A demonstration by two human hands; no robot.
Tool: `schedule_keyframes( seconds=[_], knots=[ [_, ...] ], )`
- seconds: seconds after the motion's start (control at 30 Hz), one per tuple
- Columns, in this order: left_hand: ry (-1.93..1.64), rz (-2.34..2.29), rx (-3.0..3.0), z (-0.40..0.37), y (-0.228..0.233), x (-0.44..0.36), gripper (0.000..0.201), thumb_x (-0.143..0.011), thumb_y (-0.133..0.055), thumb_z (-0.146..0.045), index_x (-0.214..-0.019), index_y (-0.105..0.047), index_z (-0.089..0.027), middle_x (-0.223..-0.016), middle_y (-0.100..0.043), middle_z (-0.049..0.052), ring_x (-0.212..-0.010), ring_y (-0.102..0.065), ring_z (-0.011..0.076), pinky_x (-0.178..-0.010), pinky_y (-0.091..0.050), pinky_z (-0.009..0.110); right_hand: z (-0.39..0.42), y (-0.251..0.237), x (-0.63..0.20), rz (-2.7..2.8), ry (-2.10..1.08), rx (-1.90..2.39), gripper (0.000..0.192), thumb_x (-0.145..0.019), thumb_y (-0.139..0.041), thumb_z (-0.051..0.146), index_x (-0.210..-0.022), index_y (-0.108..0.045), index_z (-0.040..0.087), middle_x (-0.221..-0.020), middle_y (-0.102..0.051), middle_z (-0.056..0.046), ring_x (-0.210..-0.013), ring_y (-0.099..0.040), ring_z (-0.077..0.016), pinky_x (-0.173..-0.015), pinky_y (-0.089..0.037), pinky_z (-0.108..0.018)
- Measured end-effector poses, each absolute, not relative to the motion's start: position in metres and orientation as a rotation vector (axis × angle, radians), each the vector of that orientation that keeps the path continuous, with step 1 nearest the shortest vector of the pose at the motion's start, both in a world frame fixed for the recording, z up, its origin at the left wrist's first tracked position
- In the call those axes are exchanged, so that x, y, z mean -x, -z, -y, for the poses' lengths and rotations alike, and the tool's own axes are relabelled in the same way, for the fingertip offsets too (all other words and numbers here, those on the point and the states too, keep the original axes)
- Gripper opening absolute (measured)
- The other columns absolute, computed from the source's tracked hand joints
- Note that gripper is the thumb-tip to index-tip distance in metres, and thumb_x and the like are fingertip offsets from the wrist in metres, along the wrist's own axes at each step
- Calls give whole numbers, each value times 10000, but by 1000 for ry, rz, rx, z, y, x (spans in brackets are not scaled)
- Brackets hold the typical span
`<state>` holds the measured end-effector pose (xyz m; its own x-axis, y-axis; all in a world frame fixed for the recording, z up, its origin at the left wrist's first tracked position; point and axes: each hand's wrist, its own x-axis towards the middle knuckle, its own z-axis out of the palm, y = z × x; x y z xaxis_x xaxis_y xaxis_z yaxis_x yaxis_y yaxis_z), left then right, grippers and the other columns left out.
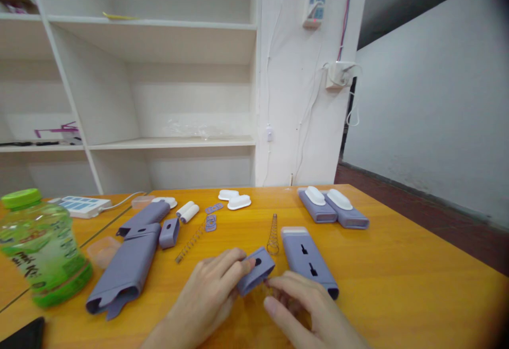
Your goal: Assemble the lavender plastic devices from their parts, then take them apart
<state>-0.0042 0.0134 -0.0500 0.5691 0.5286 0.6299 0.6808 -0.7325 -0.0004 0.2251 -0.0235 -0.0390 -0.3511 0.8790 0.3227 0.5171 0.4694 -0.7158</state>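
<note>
The small purple sleeve (261,273) is held above the table (397,275), gripped between thumb and fingers of the left hand (212,285). Its holed face is tilted upward, presumably so that the hole is kept in sight; the end toward the right hand (304,306) is left uncovered, probably for access. The right fingertips are held just beside that end; whether anything is pinched there cannot be told. The slotted purple housing (308,260) and tapered spring (273,240) are placed near the hands, likely for easy reach. A second spring (191,244) is laid farther left, beyond the left hand.
</note>
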Motion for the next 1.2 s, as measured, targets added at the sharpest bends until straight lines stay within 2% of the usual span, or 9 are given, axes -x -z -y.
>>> schedule_keyframes(
  seconds=[0.13, 0.3, 0.4, 0.5, 0.63, 0.8, 0.97, 1.07, 1.2],
  knots=[
    [1025, 930, 2322, -26, 49, 32, 448, -879, -426, -20, -1249, -545, -242, -1203, -710, 67, -1049, -710, 169, -825, -579, 251, 23, 35, -230, 1990, -553, 1084, 259, -972, -533, 411, -1049, -712, 240, -1018, -717, -55, -933, -690, -191, -843, -562, -240],
    [1148, 790, 2339, -31, 44, 45, 438, -897, -429, 23, -1262, -534, -196, -1312, -668, 107, -1209, -636, 166, -950, -559, 286, 18, 32, -238, 2001, -315, 995, 195, -981, -527, 328, -1052, -691, 249, -1119, -690, -68, -1019, -685, -195, -890, -565, -240],
    [1096, 600, 2418, -19, 27, 37, 314, -960, -446, -46, -1228, -537, -182, -1337, -650, 127, -1164, -659, 173, -883, -586, 293, 16, 34, -241, 1982, -221, 979, 186, -946, -582, 302, -1093, -688, 263, -1167, -682, -68, -1057, -682, -206, -920, -562, -250],
    [993, 457, 2400, -4, 11, 25, 219, -970, -509, -122, -1176, -568, -165, -1319, -661, 138, -1052, -694, 198, -781, -600, 304, 17, 38, -242, 1964, -316, 967, 302, -939, -589, 324, -1231, -647, 277, -1222, -677, -78, -1012, -701, -205, -894, -585, -269],
    [1056, 530, 2369, 0, 17, 15, 279, -948, -500, -82, -1196, -594, -170, -1290, -675, 134, -1062, -681, 210, -774, -583, 298, 20, 44, -239, 1929, -503, 976, 489, -941, -584, 382, -1411, -523, 265, -1291, -658, -106, -989, -713, -207, -877, -603, -294],
    [1239, 1028, 2651, -17, 46, 14, 450, -853, -483, 32, -1188, -592, -247, -1144, -693, 53, -1022, -671, 151, -868, -549, 259, 13, 44, -241, 2005, -251, 1069, 376, -929, -599, 382, -1283, -637, 259, -1274, -668, -96, -1143, -656, -257, -989, -550, -340],
    [1351, 1394, 2813, -30, 53, 17, 442, -807, -567, 25, -1125, -637, -274, -1058, -661, 26, -1032, -629, 177, -929, -524, 312, 1, 39, -254, 2012, -159, 1149, 252, -971, -524, 352, -1130, -683, 240, -1236, -651, -97, -1152, -631, -255, -1015, -518, -353],
    [1281, 1506, 2702, -35, 52, 23, 502, -831, -550, -4, -1216, -647, -312, -1051, -631, 39, -1013, -621, 192, -923, -530, 347, -7, 41, -260, 1999, -156, 1215, 260, -976, -509, 365, -1141, -670, 245, -1245, -633, -90, -1184, -597, -263, -1039, -490, -390],
    [1067, 1469, 2608, -38, 54, 33, 615, -869, -410, 7, -1317, -599, -371, -1135, -597, 62, -1060, -616, 192, -954, -531, 377, -16, 50, -265, 1999, -86, 1338, 298, -937, -551, 413, -1153, -681, 255, -1335, -581, -97, -1248, -539, -312, -1091, -426, -494]
  ],
)
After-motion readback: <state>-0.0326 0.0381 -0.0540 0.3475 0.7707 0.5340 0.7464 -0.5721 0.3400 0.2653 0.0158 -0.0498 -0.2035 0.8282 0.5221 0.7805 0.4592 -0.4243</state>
